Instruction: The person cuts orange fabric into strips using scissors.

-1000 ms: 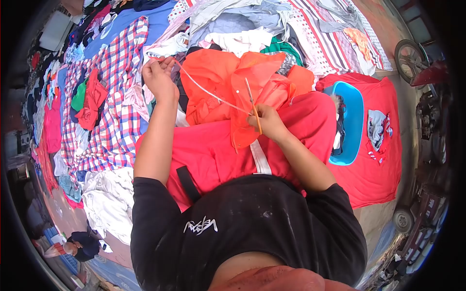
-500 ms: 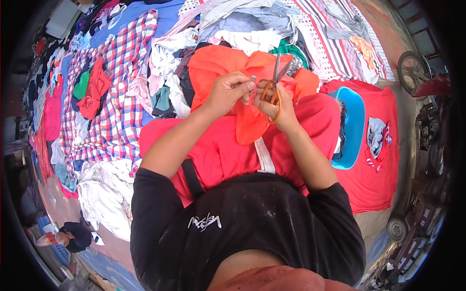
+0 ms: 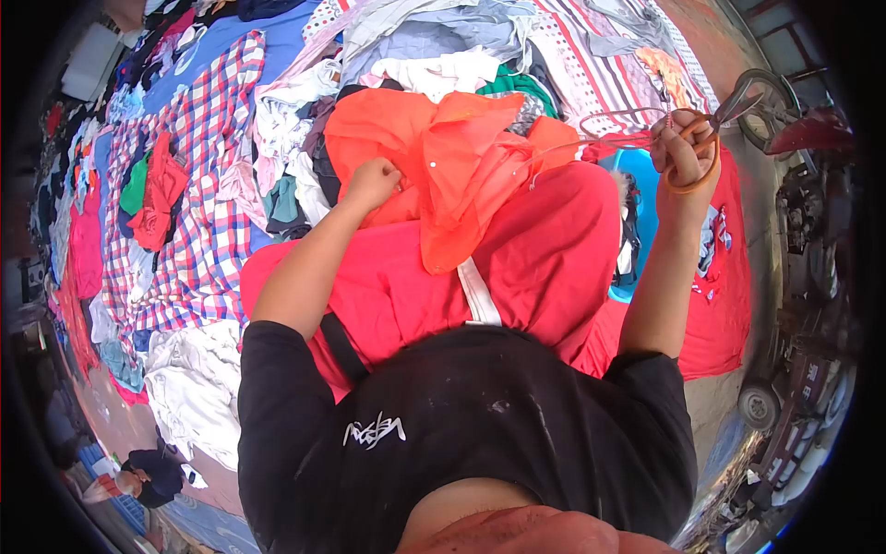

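Bright orange thin fabric (image 3: 471,157) lies across my lap, on red cloth (image 3: 544,249) covering my legs. My left hand (image 3: 374,185) is closed at its left part, fingers curled into the fabric. Raised out to the right, my right hand (image 3: 685,152) has the orange-handled scissors (image 3: 706,157) looped round its fingers, blades pointing up and away. The same hand pinches a thin pale cord (image 3: 609,138), which runs in loose loops back toward the orange fabric. A small shiny piece seems to hang at the cord's end; its kind is too small to make out.
Beside my right knee stands a blue basin (image 3: 646,198) with dark cloth inside, on a red sheet (image 3: 729,314). Piles of clothes surround me, including a checked cloth (image 3: 212,203) and white cloth (image 3: 194,379). A person (image 3: 148,475) is at lower left; a wheel (image 3: 771,106) stands right.
My right hand has swung out to the right with the scissors, drawing the thin cord out from the orange fabric. My left hand has moved left, from the cord to the orange fabric.
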`<state>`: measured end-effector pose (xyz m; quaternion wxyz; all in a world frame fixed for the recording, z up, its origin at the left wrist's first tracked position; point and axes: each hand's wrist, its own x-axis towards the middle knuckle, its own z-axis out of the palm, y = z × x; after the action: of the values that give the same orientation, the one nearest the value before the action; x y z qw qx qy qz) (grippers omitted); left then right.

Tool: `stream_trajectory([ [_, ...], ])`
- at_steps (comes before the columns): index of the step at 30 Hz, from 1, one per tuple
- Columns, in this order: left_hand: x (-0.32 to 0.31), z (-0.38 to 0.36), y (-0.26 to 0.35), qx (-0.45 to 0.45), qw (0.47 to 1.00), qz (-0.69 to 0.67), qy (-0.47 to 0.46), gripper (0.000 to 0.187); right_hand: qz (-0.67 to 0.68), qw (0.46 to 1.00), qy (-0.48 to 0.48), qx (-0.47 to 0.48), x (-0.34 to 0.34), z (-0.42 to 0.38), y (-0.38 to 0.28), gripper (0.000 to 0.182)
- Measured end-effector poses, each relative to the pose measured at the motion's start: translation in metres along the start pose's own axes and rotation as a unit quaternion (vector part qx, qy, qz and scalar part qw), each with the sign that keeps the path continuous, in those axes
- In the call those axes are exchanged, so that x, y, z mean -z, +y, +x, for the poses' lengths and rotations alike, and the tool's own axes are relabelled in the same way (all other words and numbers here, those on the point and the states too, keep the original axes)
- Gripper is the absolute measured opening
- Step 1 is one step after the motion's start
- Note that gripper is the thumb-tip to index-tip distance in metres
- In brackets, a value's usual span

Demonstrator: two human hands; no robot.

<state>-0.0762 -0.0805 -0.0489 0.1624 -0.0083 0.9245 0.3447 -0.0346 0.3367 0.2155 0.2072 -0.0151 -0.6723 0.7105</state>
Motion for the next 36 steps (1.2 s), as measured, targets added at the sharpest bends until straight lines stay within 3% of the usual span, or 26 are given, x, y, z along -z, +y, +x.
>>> stream_trajectory([
  [3, -0.037, -0.004, -0.034, -0.011, 0.995, 0.097, -0.023, 0.028, -0.054, 0.997, 0.049, 0.030, 0.053, 0.013, -0.027, 0.029],
  [5, -0.052, -0.001, -0.053, -0.041, 0.997, 0.057, -0.043, 0.036, -0.129, 0.989, 0.065, 0.007, 0.090, 0.020, -0.028, 0.029],
  [8, -0.043, -0.010, -0.024, 0.073, 0.990, -0.042, -0.111, 0.046, -0.213, 0.971, 0.107, -0.008, 0.149, 0.034, 0.003, 0.027],
  [11, -0.046, -0.008, -0.019, 0.083, 0.987, -0.031, -0.132, 0.054, -0.289, 0.944, 0.154, -0.030, 0.191, 0.044, 0.039, 0.024],
  [15, -0.063, 0.001, -0.055, -0.051, 0.988, 0.102, -0.106, 0.041, -0.403, 0.896, 0.174, -0.070, 0.252, 0.063, 0.103, 0.025],
  [16, -0.058, -0.003, -0.040, -0.063, 0.983, 0.135, -0.111, 0.039, -0.490, 0.841, 0.194, -0.123, 0.260, 0.063, 0.112, 0.031],
  [17, -0.053, -0.006, -0.029, -0.067, 0.977, 0.169, -0.110, 0.037, -0.603, 0.771, 0.180, -0.097, 0.285, 0.067, 0.136, 0.023],
  [19, -0.060, -0.004, -0.037, -0.078, 0.975, 0.181, -0.101, 0.038, -0.539, 0.813, 0.192, -0.107, 0.274, 0.061, 0.142, 0.034],
  [20, -0.062, -0.005, -0.032, -0.050, 0.979, 0.169, -0.098, 0.040, -0.563, 0.799, 0.198, -0.070, 0.251, 0.054, 0.136, 0.032],
  [21, -0.065, -0.002, -0.041, -0.040, 0.970, 0.212, -0.108, 0.037, -0.462, 0.865, 0.178, -0.080, 0.192, 0.044, 0.122, 0.027],
  [22, -0.066, -0.002, -0.038, -0.025, 0.972, 0.209, -0.107, 0.035, -0.425, 0.888, 0.164, -0.063, 0.166, 0.042, 0.120, 0.022],
  [25, -0.053, -0.025, 0.013, -0.024, 0.966, 0.217, -0.135, 0.042, -0.317, 0.947, 0.032, -0.048, 0.062, 0.025, 0.101, 0.021],
  [28, -0.051, -0.065, 0.067, -0.073, 0.965, 0.179, -0.177, 0.048, -0.261, 0.950, -0.156, -0.065, -0.042, -0.006, 0.097, 0.025],
  [29, -0.059, -0.073, 0.072, -0.088, 0.959, 0.179, -0.203, 0.040, -0.317, 0.908, -0.261, -0.085, -0.072, -0.016, 0.093, 0.025],
  [30, -0.052, -0.084, 0.088, -0.106, 0.959, 0.155, -0.212, 0.041, -0.345, 0.884, -0.314, -0.027, -0.101, -0.029, 0.103, 0.030],
  [31, -0.054, -0.090, 0.092, -0.114, 0.956, 0.136, -0.233, 0.044, -0.384, 0.842, -0.375, -0.052, -0.131, -0.040, 0.105, 0.034],
  [32, -0.059, -0.094, 0.092, -0.123, 0.955, 0.126, -0.238, 0.043, -0.392, 0.834, -0.389, 0.017, -0.153, -0.056, 0.141, 0.036],
  [36, -0.063, -0.103, 0.084, -0.173, 0.949, 0.097, -0.244, 0.040, -0.555, 0.723, -0.389, 0.137, -0.224, -0.106, 0.216, 0.034],
])
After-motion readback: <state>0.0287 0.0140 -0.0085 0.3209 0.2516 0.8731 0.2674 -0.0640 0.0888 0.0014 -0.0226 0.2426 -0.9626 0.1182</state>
